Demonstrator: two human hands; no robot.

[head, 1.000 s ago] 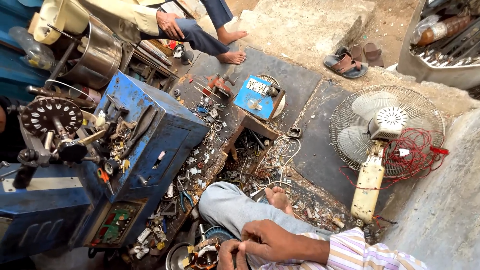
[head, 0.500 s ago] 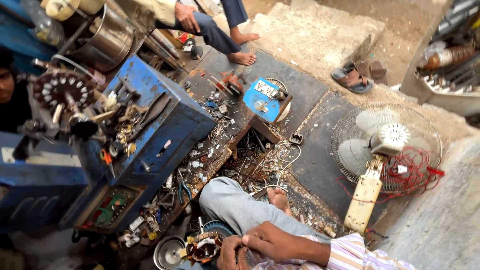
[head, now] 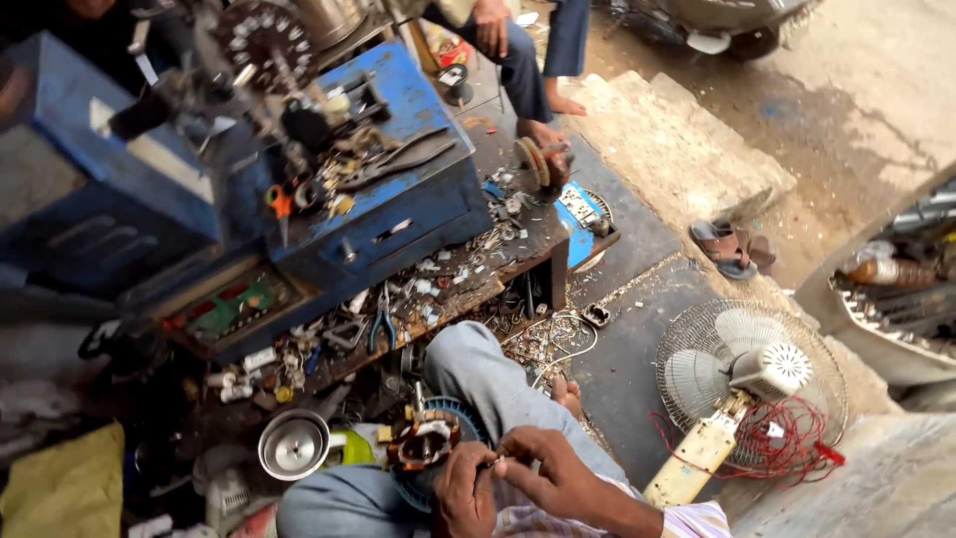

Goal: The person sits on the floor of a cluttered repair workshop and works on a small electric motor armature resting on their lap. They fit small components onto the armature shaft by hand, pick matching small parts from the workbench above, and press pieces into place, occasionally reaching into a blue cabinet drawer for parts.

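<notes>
Both hands, left hand (head: 465, 493) and right hand (head: 543, 473), are pinching a wire beside the half-wound motor coil (head: 425, 443).

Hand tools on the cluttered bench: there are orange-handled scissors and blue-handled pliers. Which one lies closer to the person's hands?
The blue-handled pliers, lying low on the bench edge just above the knee. The orange-handled scissors sit much higher, beside the blue metal box, far from both hands.
</notes>
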